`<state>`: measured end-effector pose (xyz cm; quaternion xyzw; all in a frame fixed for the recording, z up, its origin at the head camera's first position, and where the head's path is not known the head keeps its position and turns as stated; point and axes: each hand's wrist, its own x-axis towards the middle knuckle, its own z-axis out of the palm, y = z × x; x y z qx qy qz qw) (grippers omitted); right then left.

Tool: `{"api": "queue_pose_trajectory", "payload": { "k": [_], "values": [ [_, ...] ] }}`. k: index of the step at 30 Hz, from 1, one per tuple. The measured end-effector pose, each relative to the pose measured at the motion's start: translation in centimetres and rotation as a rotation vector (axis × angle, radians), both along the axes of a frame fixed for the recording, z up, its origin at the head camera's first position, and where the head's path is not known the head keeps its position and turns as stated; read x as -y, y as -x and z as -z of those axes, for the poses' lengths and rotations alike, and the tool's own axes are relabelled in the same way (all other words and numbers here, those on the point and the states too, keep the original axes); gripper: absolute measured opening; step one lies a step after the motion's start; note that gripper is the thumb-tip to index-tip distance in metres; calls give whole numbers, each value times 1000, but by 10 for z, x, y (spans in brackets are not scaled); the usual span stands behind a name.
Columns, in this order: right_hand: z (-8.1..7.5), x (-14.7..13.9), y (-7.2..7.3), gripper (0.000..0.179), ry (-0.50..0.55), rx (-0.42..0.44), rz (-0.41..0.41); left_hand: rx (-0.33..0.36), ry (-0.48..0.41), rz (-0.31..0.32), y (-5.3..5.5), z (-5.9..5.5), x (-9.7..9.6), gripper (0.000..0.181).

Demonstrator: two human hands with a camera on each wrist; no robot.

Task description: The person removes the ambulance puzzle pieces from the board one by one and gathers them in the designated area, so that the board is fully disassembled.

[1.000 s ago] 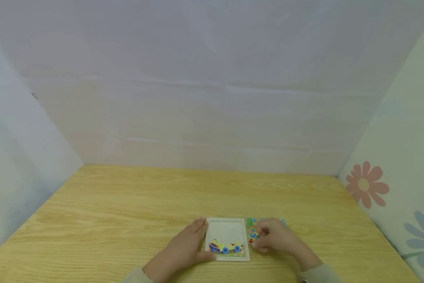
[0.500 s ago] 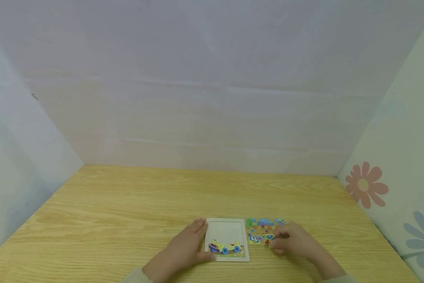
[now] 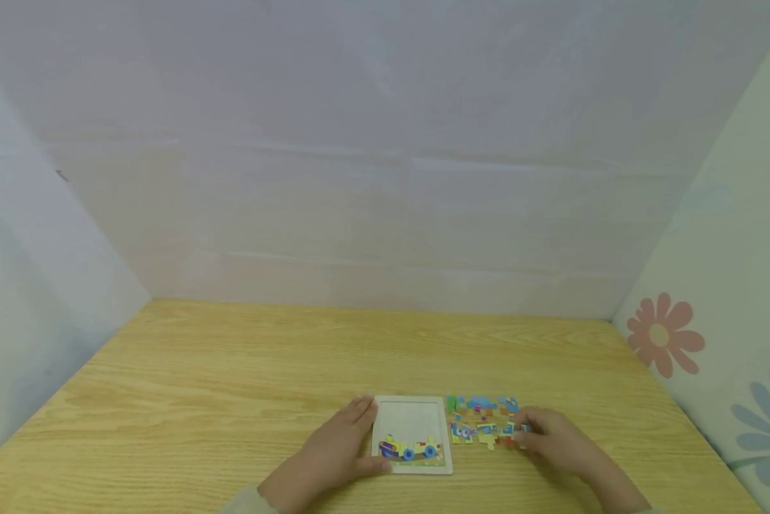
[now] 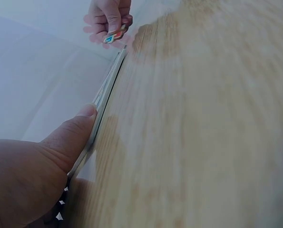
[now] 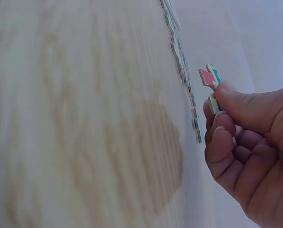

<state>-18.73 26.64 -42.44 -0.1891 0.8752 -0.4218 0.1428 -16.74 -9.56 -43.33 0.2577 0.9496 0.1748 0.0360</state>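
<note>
A square puzzle tray with a pale rim lies near the table's front. Joined pieces along its lower part show a yellow and blue vehicle; the upper part is bare board. My left hand rests along the tray's left side, fingers straight, its thumb on the near edge. Right of the tray, my right hand pinches a small red, blue and cream puzzle piece between thumb and fingers. In the right wrist view the piece is held off the table, partly covered by the fingertips.
Several loose puzzle pieces lie in rough rows just right of the tray. Beneath everything is a wood-grain table. Pale walls stand at the back and sides, with a pink flower printed on the right one.
My right hand has moved right, away from the tray, across the loose pieces to their right end, uncovering pieces it hid before. The left hand and the tray have stayed in place.
</note>
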Motion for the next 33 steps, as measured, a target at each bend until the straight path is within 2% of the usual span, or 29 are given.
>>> {"api": "queue_pose_trajectory", "payload": {
  "k": [8,14,21,28,33],
  "values": [
    [-1,-7,-1,31,41,104,139,-10,7,6,1,1,-1,92],
    [3,-11,2,27,78,130,172,-13,7,10,1,1,0,92],
    [8,-11,7,30,111,148,213,-11,-10,13,1,2,1,92],
    [6,-3,6,29,46,101,250,-6,-17,13,0,-1,1,92],
    [3,4,2,31,-18,82,332,-3,-8,4,0,0,0,91]
  ]
}}
